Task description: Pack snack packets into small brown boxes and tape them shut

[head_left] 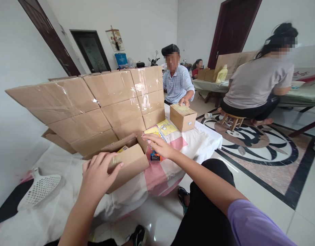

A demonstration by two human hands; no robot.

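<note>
- Two hands work at one open box (126,164) on the tabletop (198,143), right in front of the person.
- Left hand (97,174) grips the box's near wall, fingers curled over the edge.
- Right hand (159,145) is flat and open, holding nothing, just right of the box.
- Nearest to it lie a small blue toy (155,156) and yellow cards (166,127).
- Behind stands a stack of taped boxes (101,102).
- Another person's hand (184,101) rests on a closed box (183,117), well apart.
</note>
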